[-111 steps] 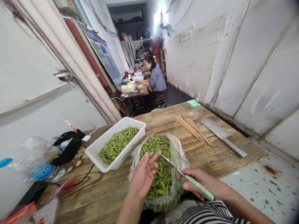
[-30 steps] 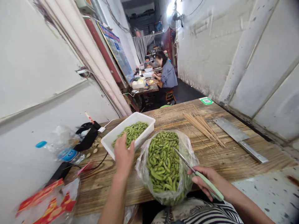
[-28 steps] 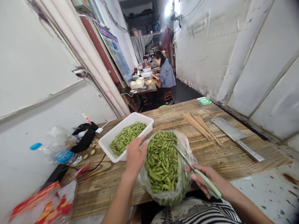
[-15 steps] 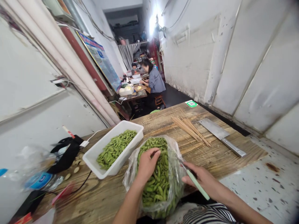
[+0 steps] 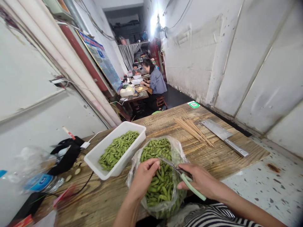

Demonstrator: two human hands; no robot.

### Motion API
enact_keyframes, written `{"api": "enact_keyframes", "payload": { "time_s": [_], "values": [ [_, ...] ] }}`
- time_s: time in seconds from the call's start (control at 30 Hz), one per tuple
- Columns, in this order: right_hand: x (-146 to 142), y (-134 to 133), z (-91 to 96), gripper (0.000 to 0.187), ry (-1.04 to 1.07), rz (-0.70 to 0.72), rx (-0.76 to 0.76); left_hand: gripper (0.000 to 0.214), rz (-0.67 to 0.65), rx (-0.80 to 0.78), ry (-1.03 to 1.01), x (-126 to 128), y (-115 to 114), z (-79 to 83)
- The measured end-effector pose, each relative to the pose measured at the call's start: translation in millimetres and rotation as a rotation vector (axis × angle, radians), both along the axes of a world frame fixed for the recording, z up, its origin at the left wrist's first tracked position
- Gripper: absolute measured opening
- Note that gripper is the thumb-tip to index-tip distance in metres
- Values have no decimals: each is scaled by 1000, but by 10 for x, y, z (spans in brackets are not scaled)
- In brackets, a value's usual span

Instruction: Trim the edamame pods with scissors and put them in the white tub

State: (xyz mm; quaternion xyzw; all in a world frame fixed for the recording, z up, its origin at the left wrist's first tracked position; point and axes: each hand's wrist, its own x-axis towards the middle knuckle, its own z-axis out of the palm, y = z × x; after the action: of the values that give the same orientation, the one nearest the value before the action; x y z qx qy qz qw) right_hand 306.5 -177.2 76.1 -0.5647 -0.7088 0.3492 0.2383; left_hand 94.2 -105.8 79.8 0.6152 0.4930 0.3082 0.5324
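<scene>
My right hand (image 5: 199, 178) grips a pair of scissors (image 5: 193, 186) with pale green handles. Their blades reach left over an open clear plastic bag (image 5: 178, 148) full of green edamame pods (image 5: 157, 148). The scissor tips are right by the fingertips of my left hand (image 5: 147, 175), which are pinched together above the pods. Whatever lies between those fingers is too hidden to make out. Left of the bag, a white plastic tub (image 5: 93, 164) holds more edamame pods (image 5: 118, 148).
On the wooden table (image 5: 104, 201) lie thin wooden skewers (image 5: 194, 130) and a cleaver (image 5: 220, 132). A plastic bottle (image 5: 44, 183), a black holder (image 5: 68, 154) and a white plug (image 5: 85, 145) crowd the left side. Farther back, a person (image 5: 157, 82) sits at another table.
My right hand has brought the scissors left and turned them, so their tips now meet my left hand's fingertips. My left hand has shifted slightly down and left, its fingers pinched.
</scene>
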Motion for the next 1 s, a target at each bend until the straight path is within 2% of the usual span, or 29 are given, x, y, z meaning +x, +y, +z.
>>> {"api": "enact_keyframes", "payload": {
  "time_s": [0.23,0.53,0.7,0.87,1.0],
  "values": [
    [-30,-28,8,35,7,32,-29,28,-25,-63,-102,19,-23,-30],
    [-75,-92,-110,35,23,-37,-64,39,234,-241,-368,171,-91,-139],
    [-69,-68,-158,34,34,-42,-99,40,320,-230,-428,195,-76,-199],
    [-4,-46,-111,36,45,-26,-97,31,268,-90,-237,135,-76,-227],
    [32,-42,-102,47,39,-9,-85,32,159,-122,-255,137,-107,-191]
  ]
}}
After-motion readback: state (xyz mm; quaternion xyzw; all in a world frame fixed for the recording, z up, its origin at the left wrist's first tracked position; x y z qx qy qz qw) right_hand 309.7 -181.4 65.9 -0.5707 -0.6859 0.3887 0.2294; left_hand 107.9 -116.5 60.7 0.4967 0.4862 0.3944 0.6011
